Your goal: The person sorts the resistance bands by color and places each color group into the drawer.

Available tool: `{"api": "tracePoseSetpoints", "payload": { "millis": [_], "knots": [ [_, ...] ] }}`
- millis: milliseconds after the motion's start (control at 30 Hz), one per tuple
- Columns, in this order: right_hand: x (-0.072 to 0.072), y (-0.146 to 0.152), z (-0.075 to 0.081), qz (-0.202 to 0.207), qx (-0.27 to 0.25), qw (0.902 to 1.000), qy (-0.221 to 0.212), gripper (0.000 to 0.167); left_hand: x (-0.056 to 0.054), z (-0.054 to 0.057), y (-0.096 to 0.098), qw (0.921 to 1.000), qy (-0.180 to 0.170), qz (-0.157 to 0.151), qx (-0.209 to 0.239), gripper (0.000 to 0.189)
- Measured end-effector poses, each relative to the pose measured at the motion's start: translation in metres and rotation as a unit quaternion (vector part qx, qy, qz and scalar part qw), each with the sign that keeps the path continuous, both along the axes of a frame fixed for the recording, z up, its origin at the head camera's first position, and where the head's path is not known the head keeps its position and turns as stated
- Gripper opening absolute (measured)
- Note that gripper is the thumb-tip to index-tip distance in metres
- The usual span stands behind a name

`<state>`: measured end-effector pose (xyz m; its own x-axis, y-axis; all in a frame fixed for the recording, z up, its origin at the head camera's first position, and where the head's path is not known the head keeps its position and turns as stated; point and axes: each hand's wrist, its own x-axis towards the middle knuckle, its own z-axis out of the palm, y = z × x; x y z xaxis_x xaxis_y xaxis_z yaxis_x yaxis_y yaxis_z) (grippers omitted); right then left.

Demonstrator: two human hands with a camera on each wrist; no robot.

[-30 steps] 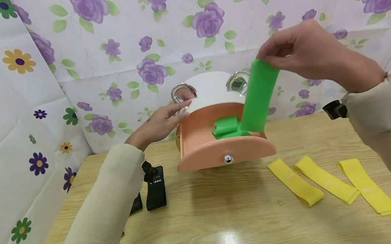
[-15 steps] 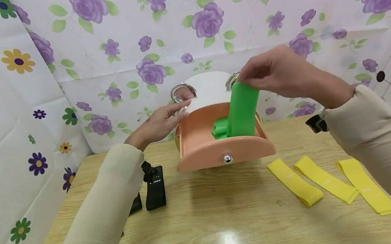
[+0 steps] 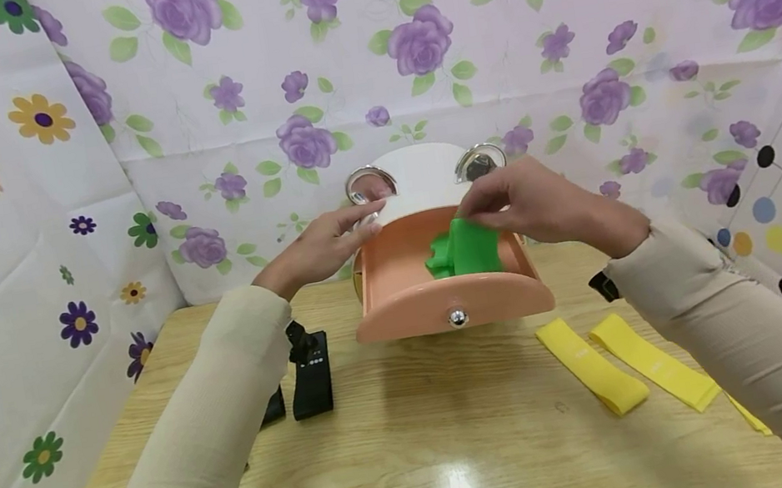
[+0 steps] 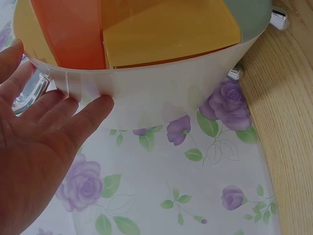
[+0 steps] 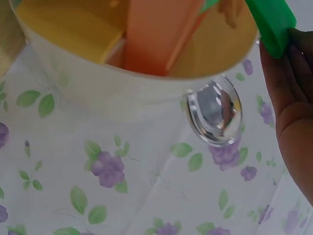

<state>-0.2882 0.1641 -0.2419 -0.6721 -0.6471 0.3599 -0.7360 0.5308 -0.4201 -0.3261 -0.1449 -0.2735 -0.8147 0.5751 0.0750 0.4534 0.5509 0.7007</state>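
A small white cabinet (image 3: 424,174) with chrome rings on top has its salmon-coloured drawer (image 3: 402,315) pulled out. My left hand (image 3: 319,248) rests on the cabinet's upper left; in the left wrist view its extended fingertips (image 4: 100,108) touch the white shell. With thumb and fingers, my right hand (image 3: 544,204) pinches the top of a green resistance band (image 3: 475,246), whose lower part is inside the drawer. More green band material (image 3: 440,258) lies in the drawer, partly hidden. The right wrist view shows the pinched green band (image 5: 274,24) beside the cabinet's rim.
Yellow resistance bands (image 3: 591,366) lie on the wooden table (image 3: 422,450) at the right, one mostly under the right sleeve. Black bands (image 3: 312,386) lie at the left beside the left forearm. Flowered cloth (image 3: 214,127) hangs close behind the cabinet.
My right hand has moved left and down, lowering the green band from above the drawer's right side into it. My left hand has stayed on the cabinet.
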Motion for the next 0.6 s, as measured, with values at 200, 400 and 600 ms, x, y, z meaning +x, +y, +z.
{"api": "tracePoseSetpoints", "payload": {
  "millis": [200,400,600],
  "knots": [
    [-0.003,0.0,-0.01,0.004,0.002,0.9999,-0.014,0.018,-0.002,0.0,0.001,1.0,0.0,-0.001,-0.002,0.052],
    [0.003,0.008,-0.009,0.004,-0.01,0.9995,-0.03,0.019,-0.001,0.0,0.001,1.0,-0.004,-0.002,0.001,0.052],
    [0.011,0.017,-0.006,0.001,-0.027,0.9994,-0.022,0.017,-0.001,0.0,0.0,1.0,-0.001,0.0,-0.001,0.051]
  ]
}}
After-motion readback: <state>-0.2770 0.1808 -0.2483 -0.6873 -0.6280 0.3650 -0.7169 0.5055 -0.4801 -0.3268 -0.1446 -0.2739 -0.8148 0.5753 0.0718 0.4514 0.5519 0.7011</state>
